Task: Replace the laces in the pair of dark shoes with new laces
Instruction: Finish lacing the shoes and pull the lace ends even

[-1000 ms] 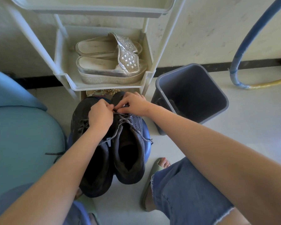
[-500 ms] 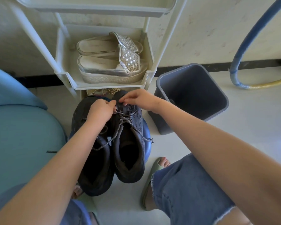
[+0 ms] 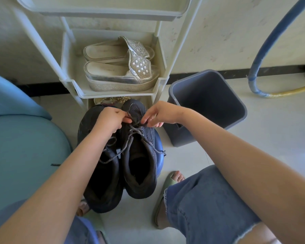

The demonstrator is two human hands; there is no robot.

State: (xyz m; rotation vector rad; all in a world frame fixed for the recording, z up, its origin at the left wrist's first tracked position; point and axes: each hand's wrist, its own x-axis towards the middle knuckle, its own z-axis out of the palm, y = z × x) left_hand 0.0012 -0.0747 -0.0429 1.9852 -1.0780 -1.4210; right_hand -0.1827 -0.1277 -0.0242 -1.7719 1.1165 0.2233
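1. While your left hand (image 3: 111, 120) curls its fingers round the grey lace (image 3: 136, 129) at centre frame, your right hand (image 3: 158, 114) pinches it with thumb and forefinger, other fingers loose.
2. Your dark shoes (image 3: 139, 189) sit side by side at lower centre.
3. Just above, a white rack (image 3: 116, 93) with silver sandals (image 3: 113, 69) crowds them; a grey bin (image 3: 183, 136) stands right.

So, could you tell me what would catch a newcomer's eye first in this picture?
The left hand and right hand meet over the dark shoes in the middle, both pinching one shoe's grey lace. Behind them silver sandals sit on a pale rack; a grey bin stands on the right.
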